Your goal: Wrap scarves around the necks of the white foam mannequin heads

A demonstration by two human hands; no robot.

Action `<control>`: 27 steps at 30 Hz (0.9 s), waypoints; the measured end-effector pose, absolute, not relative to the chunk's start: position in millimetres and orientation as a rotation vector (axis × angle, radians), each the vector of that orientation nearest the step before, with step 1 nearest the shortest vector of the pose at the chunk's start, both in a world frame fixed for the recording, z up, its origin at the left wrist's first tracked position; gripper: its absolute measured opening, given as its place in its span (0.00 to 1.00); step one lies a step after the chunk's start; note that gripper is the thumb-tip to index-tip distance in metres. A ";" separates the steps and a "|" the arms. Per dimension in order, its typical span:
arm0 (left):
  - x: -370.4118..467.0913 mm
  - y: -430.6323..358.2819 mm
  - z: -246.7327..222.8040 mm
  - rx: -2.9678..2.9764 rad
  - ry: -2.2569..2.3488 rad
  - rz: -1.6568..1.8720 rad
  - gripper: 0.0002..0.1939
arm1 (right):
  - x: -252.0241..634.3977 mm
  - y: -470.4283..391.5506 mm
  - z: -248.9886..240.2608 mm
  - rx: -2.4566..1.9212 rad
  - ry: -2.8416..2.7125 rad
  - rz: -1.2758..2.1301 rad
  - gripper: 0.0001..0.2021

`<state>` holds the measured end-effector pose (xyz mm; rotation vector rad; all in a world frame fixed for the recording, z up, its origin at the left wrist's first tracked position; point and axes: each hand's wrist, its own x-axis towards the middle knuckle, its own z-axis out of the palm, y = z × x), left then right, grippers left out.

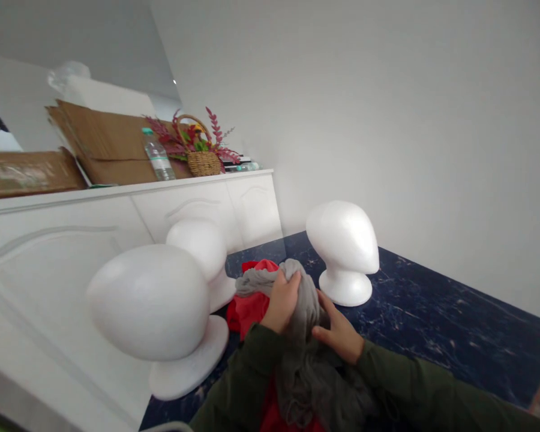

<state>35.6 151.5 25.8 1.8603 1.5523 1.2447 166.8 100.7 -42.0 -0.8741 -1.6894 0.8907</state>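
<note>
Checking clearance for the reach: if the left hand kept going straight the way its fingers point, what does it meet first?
The left hand already grips the grey scarf. Pointing up and away, it would probably reach the red cloth next, then bare dark marbled floor; depth is unclear.

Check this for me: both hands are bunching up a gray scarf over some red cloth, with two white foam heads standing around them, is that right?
Not quite: the head view shows three white foam heads, not two: near left, behind it and right. The rest holds: left hand and right hand bunch the gray scarf over red cloth.
</note>
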 end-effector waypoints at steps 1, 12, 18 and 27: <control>43.6 143.3 25.3 1.821 1.449 1.258 0.15 | 160.3 102.2 -36.9 -0.816 -1.658 1.004 0.39; 18.6 139.1 27.3 2.431 1.213 1.312 0.29 | 239.1 90.1 -29.3 -0.570 -0.857 2.014 0.11; 7.3 157.2 4.9 2.509 1.705 1.195 0.40 | 279.8 77.0 -48.6 -0.420 -0.943 2.080 0.09; 2.4 167.0 -10.2 1.956 1.222 1.251 0.02 | 300.5 47.4 -56.8 -0.533 -0.991 2.055 0.09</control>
